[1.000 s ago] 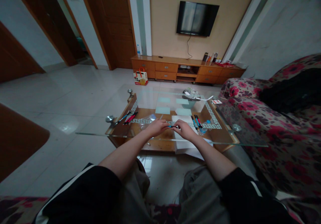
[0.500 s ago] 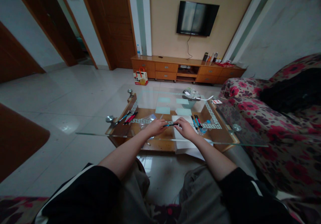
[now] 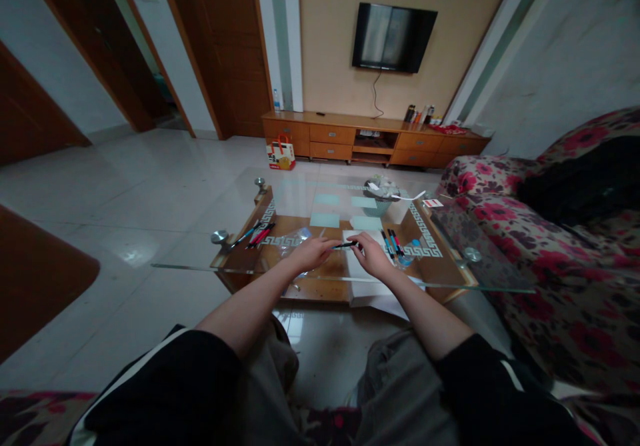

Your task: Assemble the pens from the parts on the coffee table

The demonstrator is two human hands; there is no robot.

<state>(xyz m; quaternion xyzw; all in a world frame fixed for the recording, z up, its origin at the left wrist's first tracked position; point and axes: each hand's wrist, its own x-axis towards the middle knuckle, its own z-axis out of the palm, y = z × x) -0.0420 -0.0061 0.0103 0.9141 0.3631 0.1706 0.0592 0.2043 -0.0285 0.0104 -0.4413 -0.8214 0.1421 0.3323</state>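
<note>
Over the glass table [image 3: 190, 268], a slim dark pen [image 3: 344, 245] with a bit of blue spans both my hands, nearly level. My left hand [image 3: 314, 254] pinches its left end, and my right hand [image 3: 371, 257] grips the right end with the fingertips. To the left lie several pink, blue and black pens [image 3: 261, 235]. Another set of blue, pink and black pens [image 3: 393, 242] is just right of my right hand. Beside my left hand is crumpled clear plastic [image 3: 299, 238]. The fingers cover the pen's ends.
A white box or paper [image 3: 367, 289] shows beneath the glass near my right forearm. Past the table stands a basket [image 3: 381, 205] with plastic in it. A card [image 3: 433, 203] lies at the far right. A flowered sofa [image 3: 545, 253] is on the right.
My right hand and the pen have shifted slightly. More of the dark part now shows between the hands, and less blue.
</note>
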